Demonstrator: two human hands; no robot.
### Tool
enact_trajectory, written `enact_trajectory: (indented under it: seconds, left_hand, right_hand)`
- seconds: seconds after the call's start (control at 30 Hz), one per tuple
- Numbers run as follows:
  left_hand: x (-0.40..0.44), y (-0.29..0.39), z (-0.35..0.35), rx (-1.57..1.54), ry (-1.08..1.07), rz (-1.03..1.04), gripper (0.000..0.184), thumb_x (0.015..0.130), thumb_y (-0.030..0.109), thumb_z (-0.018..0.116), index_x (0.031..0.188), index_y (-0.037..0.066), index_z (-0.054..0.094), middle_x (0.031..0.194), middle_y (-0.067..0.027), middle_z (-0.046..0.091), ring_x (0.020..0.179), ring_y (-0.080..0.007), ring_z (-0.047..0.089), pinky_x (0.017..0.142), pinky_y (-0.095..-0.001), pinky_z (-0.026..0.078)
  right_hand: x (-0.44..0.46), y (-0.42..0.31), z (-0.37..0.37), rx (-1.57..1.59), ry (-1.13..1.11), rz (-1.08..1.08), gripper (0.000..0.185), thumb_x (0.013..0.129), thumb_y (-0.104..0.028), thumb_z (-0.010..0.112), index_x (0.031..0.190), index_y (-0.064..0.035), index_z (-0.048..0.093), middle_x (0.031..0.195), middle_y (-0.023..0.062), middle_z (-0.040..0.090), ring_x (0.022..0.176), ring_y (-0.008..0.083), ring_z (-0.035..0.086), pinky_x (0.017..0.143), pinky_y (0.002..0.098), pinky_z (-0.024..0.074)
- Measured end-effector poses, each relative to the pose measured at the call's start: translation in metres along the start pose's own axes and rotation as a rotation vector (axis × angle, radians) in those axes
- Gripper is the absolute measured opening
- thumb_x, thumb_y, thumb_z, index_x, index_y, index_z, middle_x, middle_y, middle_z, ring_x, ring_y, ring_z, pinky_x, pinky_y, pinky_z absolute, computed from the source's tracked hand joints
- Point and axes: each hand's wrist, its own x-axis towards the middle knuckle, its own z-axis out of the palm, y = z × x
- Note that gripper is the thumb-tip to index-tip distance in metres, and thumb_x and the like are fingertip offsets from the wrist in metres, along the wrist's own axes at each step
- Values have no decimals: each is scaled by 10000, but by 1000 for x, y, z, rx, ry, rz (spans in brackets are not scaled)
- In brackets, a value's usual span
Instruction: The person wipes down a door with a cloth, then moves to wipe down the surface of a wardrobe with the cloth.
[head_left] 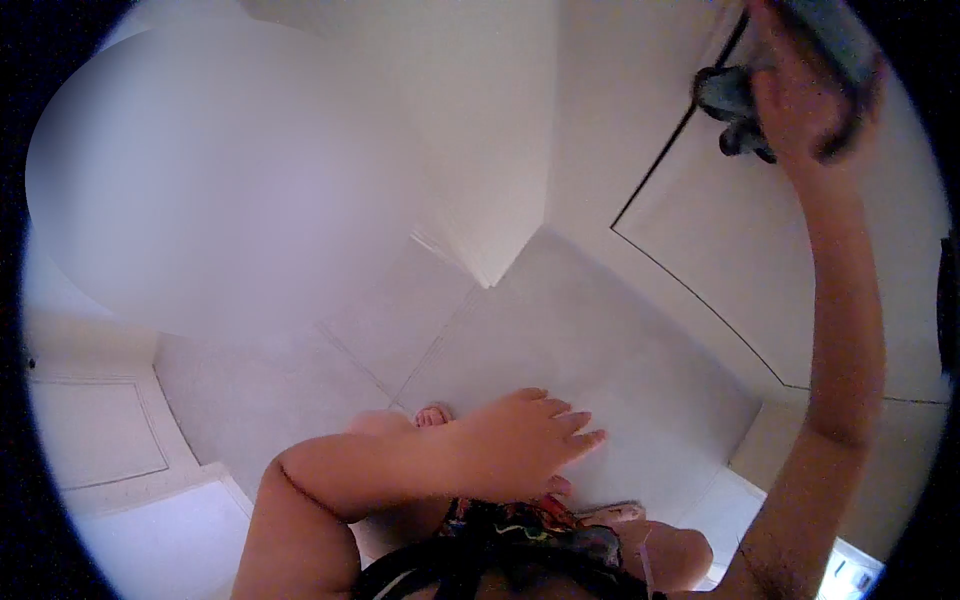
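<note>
High at the right, my right hand [805,105] is closed around a dark grey item [825,40] whose kind I cannot make out. A dark curved band runs beside the wrist, and blur hides some of the fingers. Just left of that hand, dark greenish lumps [728,93] show against the pale door panel [700,260]; whether they belong to the held item, I cannot tell. My left hand [535,440] is held across the front of my body, palm down, fingers spread and holding nothing.
Light tiles cover the floor [400,350]. A white wall corner [490,230] stands ahead, and a large blurred pale area fills the upper left. A white panelled cabinet or door [95,430] is at the lower left. My feet and patterned clothing [520,520] appear below.
</note>
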Motion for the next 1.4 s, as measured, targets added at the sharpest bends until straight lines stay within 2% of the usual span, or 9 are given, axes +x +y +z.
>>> enact_trajectory:
  seconds: [0.13, 0.23, 0.4, 0.5, 0.63, 0.73, 0.83, 1.0, 1.4]
  left_hand:
    - [13, -7, 14, 39, -19, -19, 598, 787, 348, 595, 1250, 10, 428, 1189, -169, 519, 1100, -310, 506, 933, -420, 391]
    - [12, -12, 17, 48, -72, -12, 593, 793, 346, 589, 1251, 8, 423, 1188, -169, 520, 1092, -307, 511, 929, -415, 396]
    - [7, -9, 18, 23, -112, -15, 595, 795, 345, 587, 1253, 7, 413, 1188, -168, 519, 1079, -307, 518, 925, -397, 404]
    - [1, -3, 5, 5, -60, 0, 593, 798, 343, 583, 1253, 4, 413, 1191, -167, 518, 1072, -309, 521, 924, -395, 405]
    - [4, -12, 8, 23, -160, -54, 591, 831, 387, 534, 1285, 37, 391, 1258, -166, 470, 1129, -316, 483, 958, -422, 380]
    - [9, -16, 12, 3, -129, -55, 575, 809, 358, 570, 1255, 25, 426, 1214, -167, 507, 1092, -312, 512, 932, -416, 398]
    - [13, -11, 27, 34, -111, -36, 579, 813, 366, 565, 1259, 25, 423, 1223, -168, 501, 1104, -313, 505, 941, -419, 393]
    - [25, -11, 31, -13, -146, -13, 593, 859, 444, 475, 1292, 48, 388, 1277, -168, 460, 1143, -317, 479, 974, -422, 368]
    - [7, 16, -2, -39, -249, -65, 585, 846, 383, 523, 1304, 52, 370, 1283, -177, 455, 1164, -332, 453, 1002, -427, 338]
  right_hand:
    - [-95, -22, -7, -361, -109, 468, 615, 754, -200, 482, 1357, -180, 366, 1215, 95, 543, 1110, 326, 500, 1017, 539, 261]
    - [-166, -98, 47, -459, -770, 431, 560, 810, -298, 478, 1319, -83, 390, 1293, 146, 468, 1177, 332, 448, 1021, 553, 252]
    - [-381, -213, 200, 1593, -96, 1079, 550, 901, -424, 385, 1309, -57, 366, 1285, 76, 470, 1219, 239, 391, 1096, 405, 150]
    - [-397, -209, 174, 2102, 178, 1155, 498, 905, -379, 407, 1339, -143, 339, 1291, 13, 470, 1247, 194, 357, 1108, 406, 84]
    - [-336, -107, 86, 475, -570, 726, 562, 848, -210, 467, 1370, -102, 288, 1346, 93, 408, 1254, 285, 349, 1084, 422, 155]
    - [-224, -39, 15, -28, -226, 566, 644, 806, -83, 512, 1394, -71, 250, 1386, 154, 362, 1260, 353, 343, 1067, 433, 209]
    - [-133, -38, 0, 35, 151, 752, 667, 825, -250, 535, 1385, -34, 245, 1364, 246, 336, 1256, 404, 313, 1040, 482, 230]
    - [-116, -111, 80, -79, -557, 752, 645, 850, -377, 493, 1358, -34, 294, 1363, 199, 356, 1246, 366, 342, 1036, 445, 255]
    - [-364, -157, 138, 928, -743, 1009, 530, 892, -375, 435, 1309, -55, 363, 1324, 125, 419, 1224, 287, 388, 1028, 369, 279]
